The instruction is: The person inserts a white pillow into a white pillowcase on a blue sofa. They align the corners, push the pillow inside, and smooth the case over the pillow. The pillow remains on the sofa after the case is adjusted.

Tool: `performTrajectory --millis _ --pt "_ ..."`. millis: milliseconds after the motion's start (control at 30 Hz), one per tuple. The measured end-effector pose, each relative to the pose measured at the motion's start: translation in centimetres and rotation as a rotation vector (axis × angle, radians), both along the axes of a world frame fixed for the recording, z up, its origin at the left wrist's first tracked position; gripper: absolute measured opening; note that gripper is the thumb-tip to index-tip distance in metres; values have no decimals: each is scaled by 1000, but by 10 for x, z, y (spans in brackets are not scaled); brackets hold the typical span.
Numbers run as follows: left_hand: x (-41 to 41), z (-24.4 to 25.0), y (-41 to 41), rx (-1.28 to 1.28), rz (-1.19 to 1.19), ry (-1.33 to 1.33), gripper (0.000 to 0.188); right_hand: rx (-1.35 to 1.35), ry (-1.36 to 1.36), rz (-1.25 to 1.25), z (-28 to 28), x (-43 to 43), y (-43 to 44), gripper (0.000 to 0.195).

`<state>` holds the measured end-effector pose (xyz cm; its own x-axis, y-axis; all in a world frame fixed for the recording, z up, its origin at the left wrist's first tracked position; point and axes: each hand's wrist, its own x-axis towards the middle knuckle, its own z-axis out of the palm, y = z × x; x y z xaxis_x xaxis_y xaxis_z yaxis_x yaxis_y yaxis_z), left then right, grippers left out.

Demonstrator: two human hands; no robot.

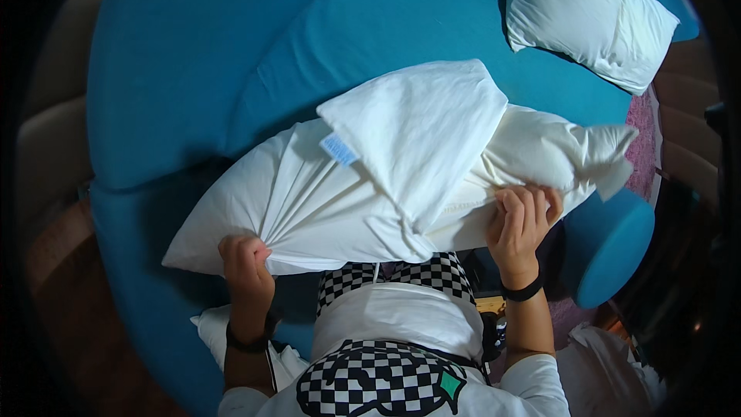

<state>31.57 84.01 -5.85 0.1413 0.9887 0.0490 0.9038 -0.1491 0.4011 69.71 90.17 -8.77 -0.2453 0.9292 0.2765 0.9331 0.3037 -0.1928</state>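
Note:
A white pillow [532,139] lies across the front of my body, partly covered by a white pillowcase [226,208]. A loose flap of the case [417,127] is folded up over the middle, and a small blue tag [338,149] with writing sticks out beside it. My left hand [248,266] grips bunched case fabric at the near edge, on the left. On the right, my right hand [523,229] grips the near side of the uncovered pillow part, fingertips pressed into the cloth. The pillow's right end stands out of the case, its corner creased upward.
Beneath and beyond spreads a large teal-covered bed or sofa [173,69]. Another white pillow [590,17] rests at the far right. A round teal cushion or armrest [611,249] stands right of my right hand. More white fabric [214,330] lies by my left forearm, and pale cloth [608,376] lies at lower right.

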Motion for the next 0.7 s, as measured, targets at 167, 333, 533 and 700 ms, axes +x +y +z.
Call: performTrajectory --millis 167,333,533,700 --pt "3 -30 -24 -214 106 92 6 -175 103 74 -29 -15 -29 22" --pt "33 -30 -5 -335 -59 90 9 -332 6 86 -48 -2 -47 24" --pt "95 -48 61 -149 -58 27 35 -154 13 -56 -33 15 -29 42" --pt "134 -97 82 -225 -17 -19 56 -176 -49 -129 -46 22 -12 55"
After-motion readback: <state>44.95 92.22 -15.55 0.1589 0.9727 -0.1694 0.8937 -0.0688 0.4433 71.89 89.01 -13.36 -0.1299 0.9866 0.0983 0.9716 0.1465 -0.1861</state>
